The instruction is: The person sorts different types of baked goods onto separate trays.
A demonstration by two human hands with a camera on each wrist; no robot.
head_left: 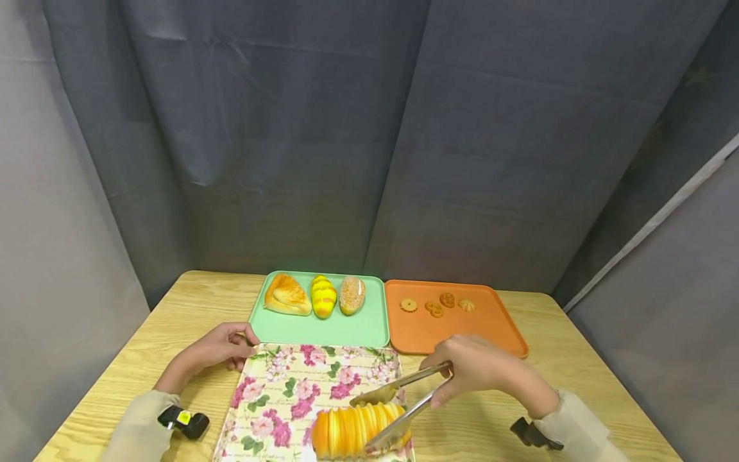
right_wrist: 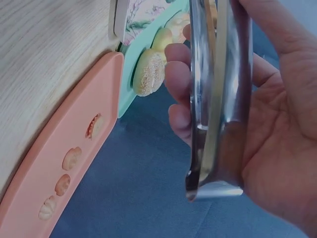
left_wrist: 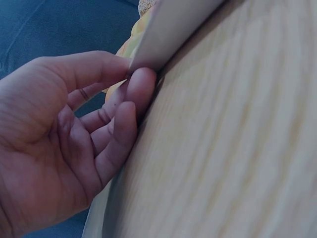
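Observation:
My left hand [head_left: 216, 350] pinches the far left corner of a floral tray [head_left: 303, 388] between thumb and fingers; in the left wrist view the tray's pale edge [left_wrist: 163, 37] sits in that pinch. My right hand [head_left: 476, 364] grips metal tongs [head_left: 390, 432] near their joined end. Their two arms are spread, one tip on each side of a golden, ridged bread loaf [head_left: 340, 433] at the tray's near right. Whether both tips touch the loaf, I cannot tell. The right wrist view shows the tongs [right_wrist: 223, 109] up close within the curled fingers [right_wrist: 178, 79].
Behind the floral tray lies a green tray [head_left: 323, 333] bearing a folded pastry [head_left: 287, 295], a yellow striped bread [head_left: 323, 297] and a seeded bun [head_left: 351, 295]. An orange tray [head_left: 479, 330] beside it carries several small cookies [head_left: 447, 299]. Grey curtains [head_left: 288, 128] surround the wooden table [head_left: 548, 385].

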